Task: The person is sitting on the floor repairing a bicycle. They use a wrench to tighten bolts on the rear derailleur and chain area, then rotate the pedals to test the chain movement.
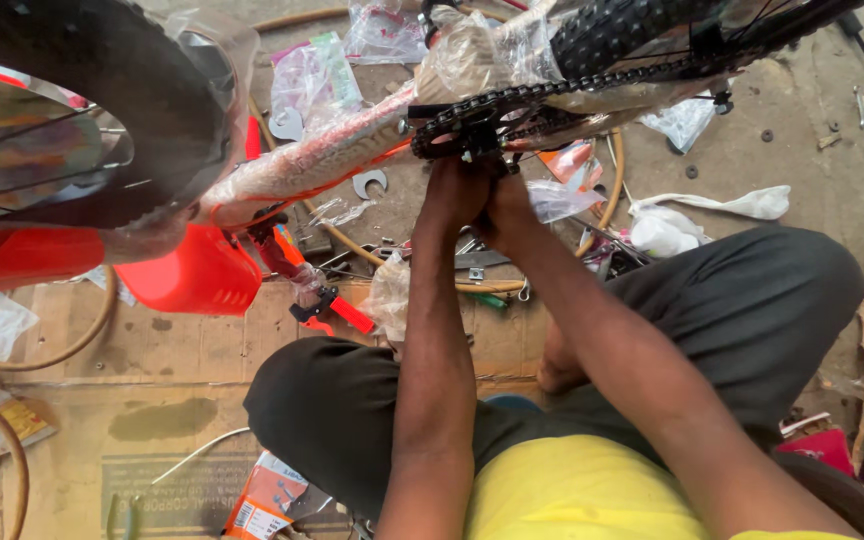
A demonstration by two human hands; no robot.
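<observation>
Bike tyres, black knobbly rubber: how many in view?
2. One black knobbly tyre fills the top left; the other sits top centre-right, above the chain that both hands work beneath. Both are cropped.

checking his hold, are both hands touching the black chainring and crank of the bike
Touching: the head view shows the left hand and right hand pressed up against the black chainring and crank, no gap.

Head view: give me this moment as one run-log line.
left hand: at chainring, grip unclear | right hand: beside left, grip unclear | bicycle frame: plastic-wrapped, upside down | wrench: on floor, untouched
</observation>
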